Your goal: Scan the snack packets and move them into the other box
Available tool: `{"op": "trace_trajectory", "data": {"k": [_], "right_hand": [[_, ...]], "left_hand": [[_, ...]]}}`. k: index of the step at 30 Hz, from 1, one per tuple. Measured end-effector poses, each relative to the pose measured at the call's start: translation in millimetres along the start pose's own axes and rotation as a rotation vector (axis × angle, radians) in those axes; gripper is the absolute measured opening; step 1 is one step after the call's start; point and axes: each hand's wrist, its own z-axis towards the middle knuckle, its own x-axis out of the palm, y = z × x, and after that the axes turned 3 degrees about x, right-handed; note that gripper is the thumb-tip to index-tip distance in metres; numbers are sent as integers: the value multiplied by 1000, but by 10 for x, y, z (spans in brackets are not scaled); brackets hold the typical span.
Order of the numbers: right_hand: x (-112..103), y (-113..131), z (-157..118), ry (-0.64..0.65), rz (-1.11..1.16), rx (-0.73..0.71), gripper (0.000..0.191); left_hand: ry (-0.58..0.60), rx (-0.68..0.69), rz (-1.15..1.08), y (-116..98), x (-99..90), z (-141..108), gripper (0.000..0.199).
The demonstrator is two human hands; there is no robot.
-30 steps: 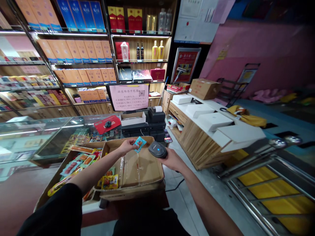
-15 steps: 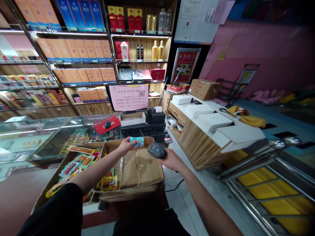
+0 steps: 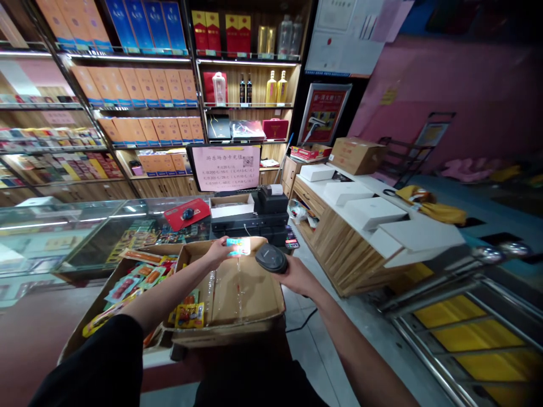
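Observation:
My left hand pinches the near end of a small blue snack packet, held above the far edge of an open cardboard box. Bright light falls across the packet's face. Wrapped around the handle of a black barcode scanner, my right hand points its head left at the packet. The box's right compartment shows bare cardboard with strips of clear tape. In its left part lie several packaged sausages, and a yellow snack packet rests beside the divider.
Behind the box stand a screen with a pink price sign, a receipt printer and a white tray. A glass counter extends left. To the right are a white-topped cabinet and a metal railing.
The packet's face is now brightly lit, and the blue light on the scanner no longer shows. Both hands keep nearly the same place; the view has shifted slightly.

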Motion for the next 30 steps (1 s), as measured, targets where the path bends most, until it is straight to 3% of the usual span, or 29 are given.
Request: {"op": "trace_trajectory", "data": {"k": [9,16,19,22,27,30], "right_hand": [[88,-12,79,65,18,-53,38],[184,-47,209,100,-48,-124,34],[209,-112,287,143,-42,-141,37],[225,-182,391,125,-48,-87,37],[261,-159,559,190,-102,-44,37],[288,-93,609,211,-145,-26,35]], "left_hand": [[-24,8,-5,-66,-98,-122,52],[-80,33,-60,-7,-376,-225,49],[-160,69,-89,-59,-608,-350,46],[-309,115,-120,-195,-958,-573,43],[-480,179,-127,-458,-1646,-1154,36],[-614,183,-134,-510,-1937,-1471,37]]}}
